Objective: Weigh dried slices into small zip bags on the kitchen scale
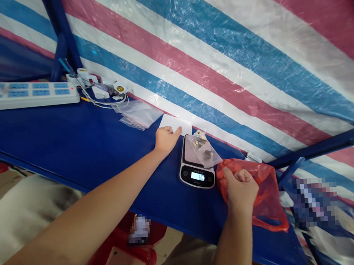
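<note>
A: Where is the small clear bag (208,155)?
B: On the scale (190,159), but one corner sticks out past its right side, close to the red bag (265,183). If the red bag is pulled, it may catch this corner and make the reading false.
A: And the hands?
B: The left hand (167,140) is curled, thumb at the white paper (173,120). The right hand (240,186) is curled against the red bag. Whether they grip, I cannot tell. Paper pushed rightward could bump the scale.
</note>
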### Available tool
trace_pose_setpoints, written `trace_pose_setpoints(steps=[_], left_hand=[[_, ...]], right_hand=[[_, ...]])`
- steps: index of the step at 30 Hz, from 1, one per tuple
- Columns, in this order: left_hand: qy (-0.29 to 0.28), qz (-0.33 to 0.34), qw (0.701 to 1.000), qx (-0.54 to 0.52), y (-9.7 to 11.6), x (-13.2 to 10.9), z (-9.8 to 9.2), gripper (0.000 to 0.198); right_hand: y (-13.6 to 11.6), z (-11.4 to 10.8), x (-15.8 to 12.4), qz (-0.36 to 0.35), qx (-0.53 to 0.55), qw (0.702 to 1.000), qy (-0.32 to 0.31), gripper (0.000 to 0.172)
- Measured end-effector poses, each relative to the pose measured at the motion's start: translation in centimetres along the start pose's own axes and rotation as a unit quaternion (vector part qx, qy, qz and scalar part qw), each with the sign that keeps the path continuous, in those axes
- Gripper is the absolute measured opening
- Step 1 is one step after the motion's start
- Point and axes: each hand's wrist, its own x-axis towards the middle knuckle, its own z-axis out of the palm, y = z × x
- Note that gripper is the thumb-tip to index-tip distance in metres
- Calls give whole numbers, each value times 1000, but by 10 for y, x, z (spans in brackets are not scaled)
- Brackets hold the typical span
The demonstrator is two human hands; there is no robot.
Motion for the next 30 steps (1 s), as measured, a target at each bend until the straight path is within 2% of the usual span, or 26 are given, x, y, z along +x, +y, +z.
trace_pose_setpoints(steps=[3, 7, 10, 15, 18, 20, 22, 24, 27, 30], left_hand=[[-23, -4, 1000, -8, -1, 2, -1, 52], [-41, 5, 999, -14, -2, 1, -1, 49], [-43, 16, 999, -19, -3, 0, 0, 50], [-47, 37, 998, -30, -4, 1, 0, 50], [-51, 43, 997, -44, -3, 1, -1, 48], [-71, 30, 995, -59, -2, 0, -1, 48], [-96, 12, 992, -84, -1, 0, -1, 56], [-103, 0, 990, -99, -2, 1, -1, 60], [-99, -16, 992, -82, -3, 1, -1, 54], [-112, -40, 991, -60, -3, 1, -2, 53]], right_hand=[[-11, 2, -7, -9, 120, 991, 65, 54], [-19, 4, -10, 54, 179, 979, 86, 56], [-13, 3, -7, 68, 148, 983, 84, 58], [3, 1, -2, 10, 51, 998, 44, 53], [2, 1, -3, 15, 39, 999, 17, 50], [-2, 2, -3, 47, 71, 996, 8, 45], [-6, 4, -3, 68, 108, 992, 9, 33], [-8, 4, -3, 50, 130, 990, 26, 22], [-6, 1, -3, 0, 147, 988, 53, 5], [-4, -1, -3, 24, 180, 982, 45, 8]])
